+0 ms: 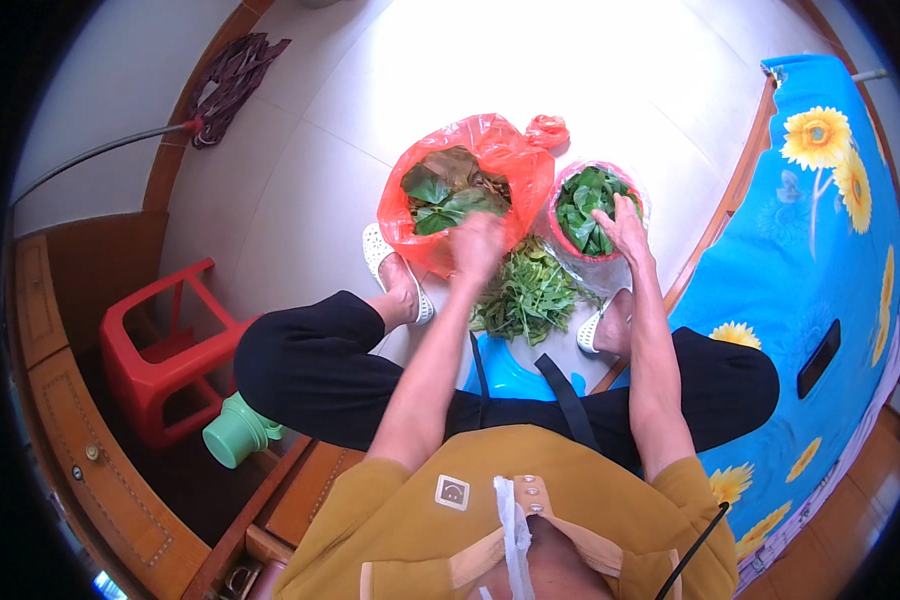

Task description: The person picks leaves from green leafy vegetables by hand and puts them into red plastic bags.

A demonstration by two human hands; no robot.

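Observation:
My left hand [480,244] is motion-blurred at the near rim of a red plastic bag [529,169]. Large green leaves [439,206] and brownish stems or wilted matter lie inside that bag. Whether the left fingers hold anything is not clear. My right hand [625,227] rests over green leaves [589,206] heaped in a round container lined with clear plastic [596,274]. Its thumb and fingers are apart at the leaves, with nothing visibly gripped. Between my feet, below both containers, a loose pile of leafy greens [529,296] lies on the floor.
A blue plastic object [506,367] shows under my legs. On the left are a red plastic stool [172,367], a green cup [232,435] and a mop [229,86]. A blue sunflower-patterned cloth [765,247] covers furniture at right, bearing a phone [819,358]. A knotted red bag [547,131] lies behind.

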